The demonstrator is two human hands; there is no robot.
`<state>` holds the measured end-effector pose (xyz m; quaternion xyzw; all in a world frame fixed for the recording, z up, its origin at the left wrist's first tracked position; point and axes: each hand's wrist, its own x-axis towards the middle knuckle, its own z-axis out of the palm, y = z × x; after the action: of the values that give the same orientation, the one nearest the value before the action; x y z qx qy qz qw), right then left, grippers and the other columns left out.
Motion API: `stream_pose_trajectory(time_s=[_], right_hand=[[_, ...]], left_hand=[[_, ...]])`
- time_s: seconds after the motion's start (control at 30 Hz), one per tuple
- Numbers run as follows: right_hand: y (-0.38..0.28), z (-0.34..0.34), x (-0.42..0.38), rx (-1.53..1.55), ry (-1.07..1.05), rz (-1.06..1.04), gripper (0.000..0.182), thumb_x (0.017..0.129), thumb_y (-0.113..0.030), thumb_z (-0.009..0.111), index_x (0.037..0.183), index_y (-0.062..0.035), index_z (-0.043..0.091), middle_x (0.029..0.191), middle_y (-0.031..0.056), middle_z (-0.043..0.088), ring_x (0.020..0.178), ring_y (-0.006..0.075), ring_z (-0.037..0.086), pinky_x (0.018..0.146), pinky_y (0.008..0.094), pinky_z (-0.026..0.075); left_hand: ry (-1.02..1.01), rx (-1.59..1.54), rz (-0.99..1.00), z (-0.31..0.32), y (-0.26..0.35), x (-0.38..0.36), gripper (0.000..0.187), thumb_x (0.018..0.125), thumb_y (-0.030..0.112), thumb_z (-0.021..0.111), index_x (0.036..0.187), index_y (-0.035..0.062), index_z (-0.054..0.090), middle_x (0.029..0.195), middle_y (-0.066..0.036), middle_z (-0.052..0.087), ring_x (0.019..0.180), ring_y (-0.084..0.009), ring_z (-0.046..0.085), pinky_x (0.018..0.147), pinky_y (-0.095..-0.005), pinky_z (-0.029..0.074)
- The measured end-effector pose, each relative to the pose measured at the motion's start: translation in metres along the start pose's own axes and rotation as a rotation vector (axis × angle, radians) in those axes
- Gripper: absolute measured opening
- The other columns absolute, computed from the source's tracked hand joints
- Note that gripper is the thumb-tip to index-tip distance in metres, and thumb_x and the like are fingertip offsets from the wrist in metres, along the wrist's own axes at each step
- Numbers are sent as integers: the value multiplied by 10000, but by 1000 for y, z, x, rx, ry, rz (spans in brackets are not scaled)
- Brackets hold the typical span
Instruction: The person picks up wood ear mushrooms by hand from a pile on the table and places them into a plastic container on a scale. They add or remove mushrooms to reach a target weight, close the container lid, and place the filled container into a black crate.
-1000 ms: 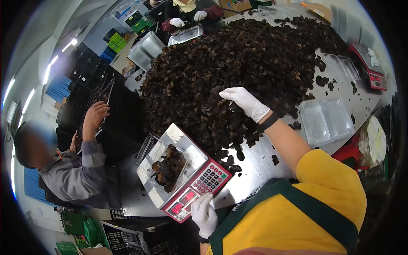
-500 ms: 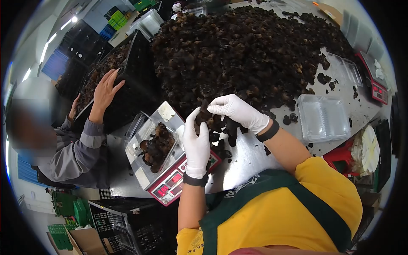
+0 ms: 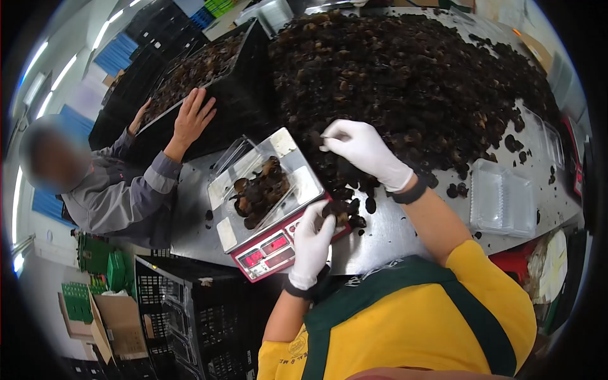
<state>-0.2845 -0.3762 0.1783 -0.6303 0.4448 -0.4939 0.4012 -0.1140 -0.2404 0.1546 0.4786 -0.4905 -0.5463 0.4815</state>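
My left hand [image 3: 312, 244], in a white glove, is closed on a few dark wood ear mushrooms [image 3: 340, 211] at the near right corner of the scale. My right hand [image 3: 362, 152], also gloved, is pinched at the edge of the large wood ear heap [image 3: 405, 88], with a brownish piece at its fingertips. On the red and silver digital scale [image 3: 227, 235] stands a clear plastic tray [image 3: 292, 197] with wood ears in it. Its red display is lit, but the digits are too blurred to read.
At left, a co-worker in a grey jacket [image 3: 123, 199] has both hands on a black crate [image 3: 244, 95] of wood ears. Stacked clear trays [image 3: 502, 199] stand at right. Another red scale [image 3: 577, 168] sits at the far right edge. Black crates [image 3: 209, 297] are below the table.
My hands have separated: the left has come down toward the scale's near right corner, the right is now over the heap's edge. The view has shifted, so the scene sits differently in frame.
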Motion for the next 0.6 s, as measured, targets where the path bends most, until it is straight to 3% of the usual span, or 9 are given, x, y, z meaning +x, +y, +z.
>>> stream_pose_trajectory(time_s=[0.1,0.17,0.33,0.37,0.43,0.47,0.5,0.57,0.6], right_hand=[[-40,54,26,285,-121,-101,163,855,-149,678,937,-10,699,802,106,705,748,190,685,716,315,528],[-49,93,39,139,-107,-240,142,883,-130,668,951,-6,681,813,78,698,771,115,668,697,279,525],[-6,162,47,-138,-305,-371,122,864,-155,664,898,-38,653,915,120,671,892,245,664,811,341,520],[-1,165,45,-165,-260,-462,126,854,-159,678,897,-43,655,948,124,670,912,256,663,825,347,524],[-17,148,45,48,-264,-362,150,847,-170,699,925,-46,667,1001,126,670,940,269,660,846,354,529],[-28,133,44,-68,-236,-348,176,855,-172,712,980,-50,687,1026,111,672,969,266,661,866,360,529],[-20,126,46,-82,-124,-441,179,876,-146,701,1027,-51,697,979,80,679,909,209,668,825,329,532],[-40,88,18,68,-129,-244,142,888,-125,694,1010,-55,709,936,53,675,830,140,645,769,290,523],[-44,71,1,30,-170,-277,151,891,-124,694,1026,-57,707,916,51,670,794,124,628,741,277,517]], left_hand=[[24,-85,-62,-17,-14,-30,217,966,-7,576,1182,-1,594,992,-27,657,845,-79,613,744,-225,507],[65,10,-26,-25,-16,-44,191,958,1,611,1149,5,613,910,-9,662,794,-70,608,711,-208,488],[102,-1,-13,-51,-26,-66,207,933,-20,644,1137,11,630,942,2,640,829,-59,592,710,-199,471],[111,10,-13,-56,-28,-68,208,926,-27,650,1130,12,636,957,4,634,841,-59,589,720,-199,473],[109,-39,-8,-61,-28,-70,211,916,-38,660,1120,9,643,980,5,630,853,-59,584,747,-204,478],[113,-33,11,-65,-33,-71,213,914,-42,660,1121,4,641,982,4,629,860,-61,587,760,-207,481],[114,-27,33,-68,-36,-71,215,912,-45,660,1121,0,639,984,3,628,867,-63,590,773,-211,485],[102,-41,26,-69,-34,-69,207,914,-45,657,1115,-1,639,965,2,631,856,-68,596,783,-218,490],[100,-70,30,-68,-34,-67,200,914,-45,656,1108,1,640,949,0,632,848,-70,599,780,-219,491]])
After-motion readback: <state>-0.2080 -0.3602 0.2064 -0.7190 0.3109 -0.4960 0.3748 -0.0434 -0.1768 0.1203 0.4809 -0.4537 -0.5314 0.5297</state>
